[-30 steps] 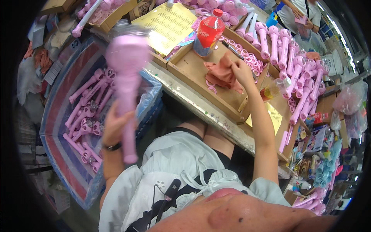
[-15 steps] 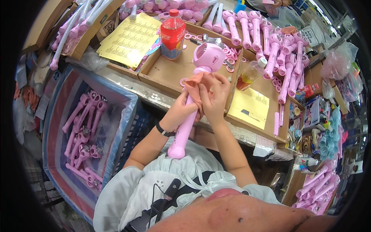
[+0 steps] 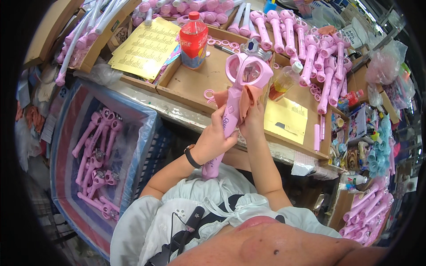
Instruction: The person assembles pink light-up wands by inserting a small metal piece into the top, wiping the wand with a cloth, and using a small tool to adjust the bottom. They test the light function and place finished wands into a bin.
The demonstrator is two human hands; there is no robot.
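Note:
A pink toy wand [image 3: 231, 108] stands tilted in front of me, its round open-framed head with a silver, gem-like top pointing away and its handle end near my lap. My left hand [image 3: 214, 141] is closed around the middle of the handle. My right hand [image 3: 254, 120] grips an orange cloth [image 3: 250, 98], which wraps behind the wand just below the head; its fingers are partly hidden by the cloth. Dark lettering shows along the handle. Under the wand's head lies a shallow cardboard tray [image 3: 182, 88] with several pink rings [image 3: 209, 94].
A red-capped drink bottle [image 3: 194, 42] and a white-capped bottle [image 3: 285, 82] stand on the bench. Yellow sheets [image 3: 144, 48] lie at left. Pink handles [image 3: 326, 57] are heaped at right. On my left, a lined blue basket [image 3: 146, 128] holds finished-looking wands [image 3: 95, 153].
The wand has turned so its open frame and lettering face me. My left hand has moved up the handle; my right hand and the cloth have shifted to the wand's right side.

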